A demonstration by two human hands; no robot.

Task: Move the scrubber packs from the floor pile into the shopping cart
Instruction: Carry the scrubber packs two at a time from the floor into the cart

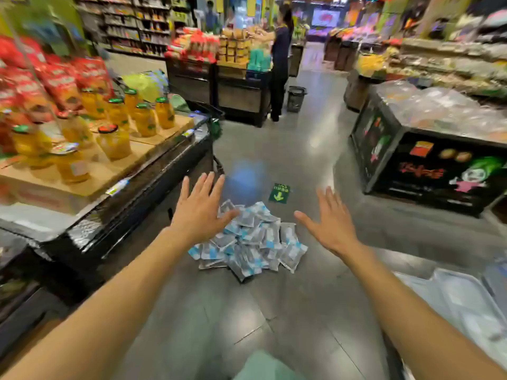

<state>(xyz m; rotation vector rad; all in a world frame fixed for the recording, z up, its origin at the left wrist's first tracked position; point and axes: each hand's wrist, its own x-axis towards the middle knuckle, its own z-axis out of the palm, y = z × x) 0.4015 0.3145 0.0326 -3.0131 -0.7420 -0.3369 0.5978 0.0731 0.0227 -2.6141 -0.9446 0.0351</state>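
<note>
A supermarket aisle seen from a camera worn on a person's head, looking forward and down over two bare outstretched arms. A pile of scrubber packs (248, 241), flat grey and blue plastic sachets heaped loosely on one another, lies on the grey tiled floor (274, 311) in the middle of the view. The left hand (199, 212) hangs over the left edge of the pile with its fingers straight and spread, its grip released and holding nothing; whether the thumb touches a pack cannot be told. The right hand (330, 223) is held just to the right of the pile, apart from it, palm down, fingers also spread and its grip released. Just beyond the pile a small green floor sticker (279, 193) with an arrow lies on the tiles. To the left of the pile runs a long display bench (123, 212) carrying cardboard trays of glass jars (145, 119) filled with yellow fruit (green and red lids) and red snack bags (60, 80) behind them. Beyond the far end of that bench, past the pile, part of a dark wire shopping cart (211, 111) shows, blurred. To the right of the pile stands a black chest freezer (428, 165) with cartoon pictures on its side. Far beyond the pile, a person in dark clothes (281, 64) stands at another stacked display.
</note>
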